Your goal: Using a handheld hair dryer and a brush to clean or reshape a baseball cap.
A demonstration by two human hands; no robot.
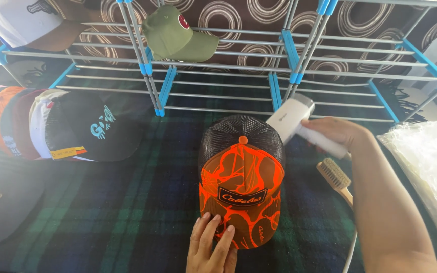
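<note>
At centre frame, our left hand (pixel 211 245) lies flat, fingers spread, on the brim of an orange-and-black mesh cap (pixel 241 179) bearing one dark rectangular label, while our right hand (pixel 337 132) grips a white handheld steamer (pixel 299 124); one wooden brush (pixel 336 179) rests beside it, and clear plastic packaging (pixel 428 167) lies at the right edge.

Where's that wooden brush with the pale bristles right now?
In the head view, the wooden brush with pale bristles lies on the dark plaid cloth, right of the orange-and-black mesh cap, just below the right hand holding a white handheld appliance.
</note>
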